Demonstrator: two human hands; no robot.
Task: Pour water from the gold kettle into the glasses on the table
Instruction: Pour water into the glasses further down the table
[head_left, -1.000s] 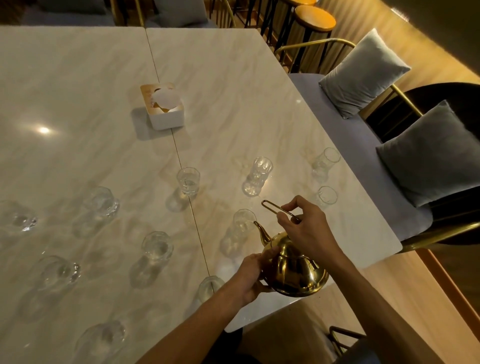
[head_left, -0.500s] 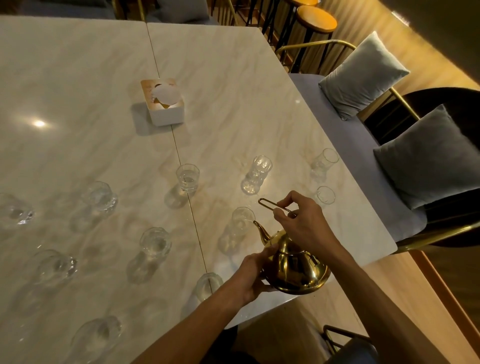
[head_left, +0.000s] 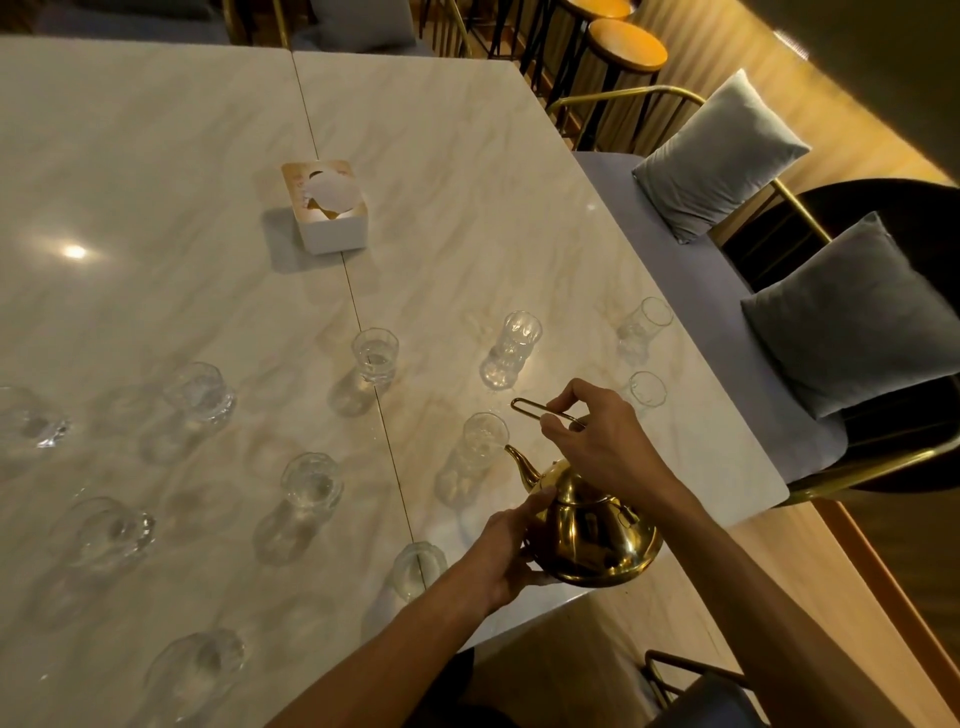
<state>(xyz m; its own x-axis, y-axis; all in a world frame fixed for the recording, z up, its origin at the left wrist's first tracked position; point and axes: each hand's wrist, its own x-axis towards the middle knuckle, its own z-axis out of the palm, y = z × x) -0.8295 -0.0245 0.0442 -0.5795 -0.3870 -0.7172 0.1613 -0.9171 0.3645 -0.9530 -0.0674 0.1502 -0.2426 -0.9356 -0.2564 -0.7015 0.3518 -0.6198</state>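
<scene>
The gold kettle (head_left: 592, 525) hangs over the near edge of the marble desk (head_left: 467, 208), its wire handle pinched by the right hand (head_left: 602, 441) while the left hand (head_left: 506, 551) cups its belly. Its spout points away and leftward, tip just beside the rim of the nearest glass (head_left: 480, 441), so a forward tilt should reach it.

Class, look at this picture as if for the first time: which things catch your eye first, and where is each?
The shiny gold kettle at the table's near edge stands out, its handle pinched by the right hand and its body steadied by the left hand. Its spout points at a glass, and a white tissue box sits farther back.
</scene>
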